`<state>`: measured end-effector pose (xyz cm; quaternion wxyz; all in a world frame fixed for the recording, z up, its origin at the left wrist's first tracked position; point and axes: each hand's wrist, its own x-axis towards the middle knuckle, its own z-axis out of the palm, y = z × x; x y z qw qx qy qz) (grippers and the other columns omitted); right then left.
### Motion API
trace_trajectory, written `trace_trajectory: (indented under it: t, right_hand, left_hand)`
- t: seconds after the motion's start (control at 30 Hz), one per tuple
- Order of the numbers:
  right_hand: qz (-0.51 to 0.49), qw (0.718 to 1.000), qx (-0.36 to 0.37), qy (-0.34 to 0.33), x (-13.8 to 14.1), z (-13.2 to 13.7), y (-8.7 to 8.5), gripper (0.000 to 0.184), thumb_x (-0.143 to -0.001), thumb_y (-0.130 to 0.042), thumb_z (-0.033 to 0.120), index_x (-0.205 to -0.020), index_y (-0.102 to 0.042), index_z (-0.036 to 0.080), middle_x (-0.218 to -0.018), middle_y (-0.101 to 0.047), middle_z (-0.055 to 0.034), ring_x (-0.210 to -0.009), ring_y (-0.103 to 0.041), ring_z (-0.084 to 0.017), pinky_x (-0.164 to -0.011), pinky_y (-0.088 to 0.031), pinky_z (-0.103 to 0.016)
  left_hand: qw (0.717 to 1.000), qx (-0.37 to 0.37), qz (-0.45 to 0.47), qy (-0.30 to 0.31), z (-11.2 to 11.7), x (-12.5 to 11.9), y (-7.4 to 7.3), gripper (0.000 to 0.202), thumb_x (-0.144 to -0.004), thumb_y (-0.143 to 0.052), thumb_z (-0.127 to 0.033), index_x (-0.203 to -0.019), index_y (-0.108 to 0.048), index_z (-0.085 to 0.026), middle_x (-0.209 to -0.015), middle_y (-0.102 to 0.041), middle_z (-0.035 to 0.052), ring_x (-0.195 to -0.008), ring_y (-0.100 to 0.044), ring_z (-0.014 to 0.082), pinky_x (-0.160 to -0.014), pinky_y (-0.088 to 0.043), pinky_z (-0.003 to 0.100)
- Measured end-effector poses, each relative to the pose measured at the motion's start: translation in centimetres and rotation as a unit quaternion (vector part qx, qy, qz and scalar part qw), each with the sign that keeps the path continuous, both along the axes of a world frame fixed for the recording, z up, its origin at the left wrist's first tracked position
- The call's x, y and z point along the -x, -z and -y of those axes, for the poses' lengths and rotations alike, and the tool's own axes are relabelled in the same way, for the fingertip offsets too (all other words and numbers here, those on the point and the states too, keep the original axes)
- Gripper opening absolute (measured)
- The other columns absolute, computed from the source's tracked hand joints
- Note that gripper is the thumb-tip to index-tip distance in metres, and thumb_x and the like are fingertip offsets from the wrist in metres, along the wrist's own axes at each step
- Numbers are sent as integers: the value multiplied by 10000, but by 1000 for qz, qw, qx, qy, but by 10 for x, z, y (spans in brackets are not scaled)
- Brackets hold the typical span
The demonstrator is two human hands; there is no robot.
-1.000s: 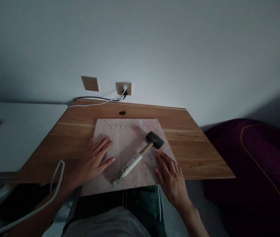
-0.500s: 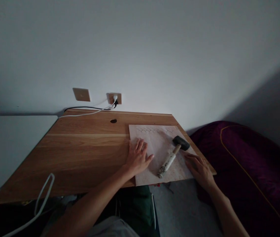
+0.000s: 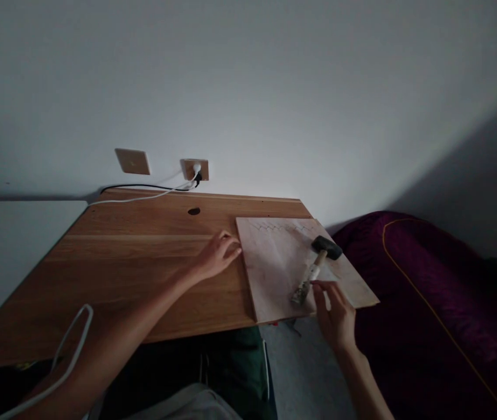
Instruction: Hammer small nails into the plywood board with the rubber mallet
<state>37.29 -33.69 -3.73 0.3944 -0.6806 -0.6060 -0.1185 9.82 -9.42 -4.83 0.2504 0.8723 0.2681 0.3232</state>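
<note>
**Mallet on a board at the desk's right end**

The mallet (image 3: 314, 265) lies flat on the board (image 3: 277, 268), long axis running from about 7 o'clock at the butt to 1 o'clock at the head. Its head is a dark, blunt block (it looks like rubber) pointing toward the wall (image 3: 248, 87); the handle is pale wood near the head and speckled with dark flecks toward the butt.

The right hand (image 3: 335, 312) sits at the board's near edge, fingertips (image 3: 318, 286) just beside the butt of the handle, at about 5 o'clock from it. The fingers are loosely curled and hold nothing; whether they touch the handle cannot be told. The left hand (image 3: 216, 256) rests on the desk (image 3: 143, 256) at the board's left edge, about 9 o'clock from the mallet, fingers relaxed and slightly bent, their tips at or against the edge, gripping nothing.

The board is a thin, pale, matte rectangle with a faint row of small marks along its far side. It lies on the right end of the desk, its right corner jutting past the desk edge. The desk is warm, striped wood with a dark oval hole near the back. Behind it, two tan wall plates (image 3: 132, 161); white and black cables (image 3: 143, 192) trail from the right one. A deep purple cushion (image 3: 427, 291) lies at 3 o'clock.
</note>
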Motion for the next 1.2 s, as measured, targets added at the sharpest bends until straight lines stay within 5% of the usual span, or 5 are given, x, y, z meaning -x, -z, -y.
trace_trajectory:
  t: [0.17,0.3,0.5,0.87,1.2]
  right_hand:
    - [-79,962,156,-211,141,-46,-24,342,-1167,-481,327,-883,-646,233,-744,-697,-6,-607,-655,-141,-598,-459,-238]
    - [-33,964,227,-136,197,-94,-18,298,-1126,-555,294,-854,-653,221,-696,-718,0,-559,-640,-133,-556,-329,-251]
    - [55,964,244,-94,204,-103,14,292,-1111,-543,289,-865,-682,214,-736,-767,-51,-558,-663,-166,-555,-231,-305]
    - [50,963,237,-116,199,-100,8,330,-1128,-530,327,-867,-697,213,-735,-774,-43,-586,-699,-174,-574,-291,-293]
    - [15,965,229,-128,196,-99,15,347,-1139,-500,358,-884,-687,214,-723,-754,-47,-590,-692,-177,-568,-328,-269]
  left_hand:
    - [996,32,12,-84,-34,60,-1,371,-1003,-540,-390,-676,-490,-222,-584,-457,-46,-556,-423,129,-628,-316,286]
    - [994,46,10,-99,-34,69,14,410,-950,-544,-380,-615,-351,-242,-550,-340,-65,-548,-325,120,-610,-239,294]
    - [995,78,-4,-64,-33,65,19,389,-825,-575,-202,-590,-268,-241,-537,-281,-81,-546,-277,112,-621,-211,298]
    - [990,122,58,-45,-32,64,15,336,-820,-528,-166,-610,-280,-246,-560,-306,-80,-563,-303,115,-622,-246,291]
    - [978,180,103,-32,-34,65,16,75,-755,-580,-145,-770,-558,-215,-576,-380,-100,-552,-369,109,-599,-294,251]
